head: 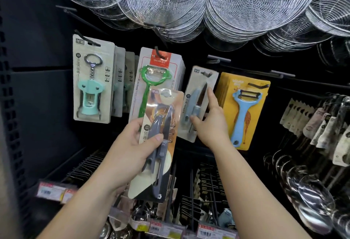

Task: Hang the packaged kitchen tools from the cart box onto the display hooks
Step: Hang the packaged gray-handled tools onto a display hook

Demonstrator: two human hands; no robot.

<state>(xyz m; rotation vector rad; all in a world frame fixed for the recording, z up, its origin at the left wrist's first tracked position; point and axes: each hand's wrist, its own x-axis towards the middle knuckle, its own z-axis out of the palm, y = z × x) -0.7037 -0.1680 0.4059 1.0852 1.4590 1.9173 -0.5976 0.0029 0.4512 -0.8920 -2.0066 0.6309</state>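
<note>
My left hand [132, 144] grips a carded pack with a grey peeler and knife [161, 144], held tilted in front of the display. My right hand [210, 119] touches a matching pack with a blue-grey peeler [198, 104] that hangs on a display hook [205, 73]; index finger and thumb pinch its right edge. The cart box is out of view.
Mint corkscrew packs [91, 81] hang at left, a green peeler pack [157, 72] in the middle, a blue peeler on a yellow card [244, 109] at right. Wire skimmers [246, 1] hang overhead. Steel ladles [310, 191] and price tags [162, 229] sit below.
</note>
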